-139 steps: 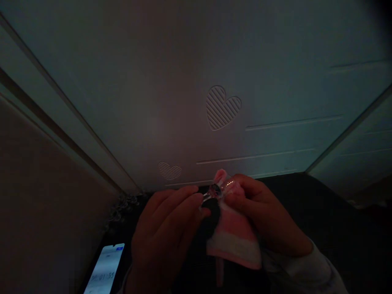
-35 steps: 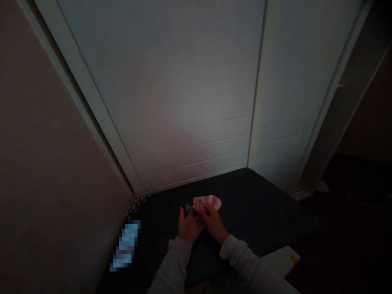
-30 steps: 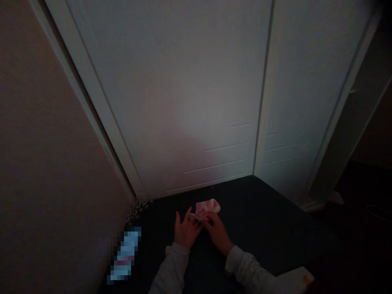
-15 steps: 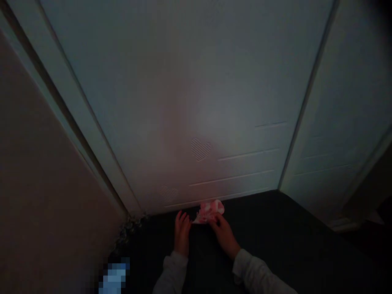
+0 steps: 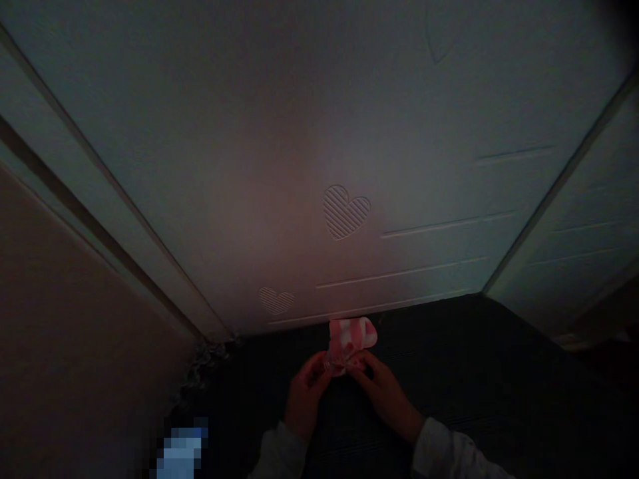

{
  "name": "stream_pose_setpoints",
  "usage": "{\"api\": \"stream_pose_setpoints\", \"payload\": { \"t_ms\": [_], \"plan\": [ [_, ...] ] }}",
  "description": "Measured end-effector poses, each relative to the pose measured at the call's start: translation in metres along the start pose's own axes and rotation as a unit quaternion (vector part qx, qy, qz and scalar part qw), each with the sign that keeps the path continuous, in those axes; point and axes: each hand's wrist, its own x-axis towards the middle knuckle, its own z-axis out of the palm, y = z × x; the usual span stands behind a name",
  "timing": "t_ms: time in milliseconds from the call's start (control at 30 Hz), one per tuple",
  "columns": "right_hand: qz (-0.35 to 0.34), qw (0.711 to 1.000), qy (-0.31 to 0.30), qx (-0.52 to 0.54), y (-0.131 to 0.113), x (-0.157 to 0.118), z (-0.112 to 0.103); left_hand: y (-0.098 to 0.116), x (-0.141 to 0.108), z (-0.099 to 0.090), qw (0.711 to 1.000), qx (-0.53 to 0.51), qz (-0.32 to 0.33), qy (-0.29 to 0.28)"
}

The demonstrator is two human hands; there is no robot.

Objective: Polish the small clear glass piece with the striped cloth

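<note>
A small pink and white striped cloth item [image 5: 347,334] lies on the dark surface, close against the pale panel. My left hand [image 5: 306,392] pinches its near left edge between thumb and fingers. On the near right edge, my right hand [image 5: 383,391] grips the same cloth, thumb and fingers pressed together. The stripes face up, and a rounded end points to the right. Dim light leaves the exact kind of item unclear.
A pale panel with embossed hearts [image 5: 346,213] and grooved lines rises behind the dark surface [image 5: 449,372]. Greyish frilly trim [image 5: 200,366] runs along the left edge. A blurred bluish patch [image 5: 180,454] shows at the lower left.
My left hand has moved from beside the cloth onto its edge and closed there. The cloth now looks flatter and more spread, and the view has shifted closer to the panel.
</note>
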Motion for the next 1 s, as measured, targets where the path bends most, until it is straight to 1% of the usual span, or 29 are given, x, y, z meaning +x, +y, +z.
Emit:
{"api": "stream_pose_setpoints", "payload": {
  "t_ms": [167, 333, 400, 500, 600, 700, 867, 1000],
  "plan": [
    [0.016, 1.0, -0.013, 0.006, -0.002, 0.0, -0.004, 0.003, 0.0, -0.001, 0.999, 0.03, -0.012, -0.017],
    [0.011, 1.0, -0.014, 0.01, -0.004, 0.0, -0.005, 0.005, -0.003, 0.0, 0.997, 0.073, 0.014, -0.013],
    [0.007, 1.0, -0.011, 0.007, -0.004, -0.001, -0.005, 0.004, -0.004, 0.001, 0.995, 0.091, 0.033, 0.005],
    [0.007, 1.0, -0.011, 0.001, -0.003, -0.002, -0.005, -0.001, -0.005, 0.002, 0.991, 0.11, 0.058, 0.047],
    [0.016, 1.0, -0.017, 0.0, -0.003, -0.003, -0.005, -0.006, -0.006, 0.002, 0.99, 0.111, 0.055, 0.063],
    [0.022, 0.999, -0.024, 0.003, -0.004, -0.003, -0.005, -0.009, -0.007, 0.002, 0.993, 0.099, 0.045, 0.048],
    [0.027, 0.999, -0.027, 0.016, -0.008, -0.001, -0.007, -0.004, -0.007, 0.0, 0.994, 0.098, 0.048, 0.024],
    [0.03, 0.999, -0.026, 0.026, -0.01, 0.0, -0.007, -0.001, -0.004, -0.002, 0.996, 0.09, 0.022, 0.01]
  ]
}}
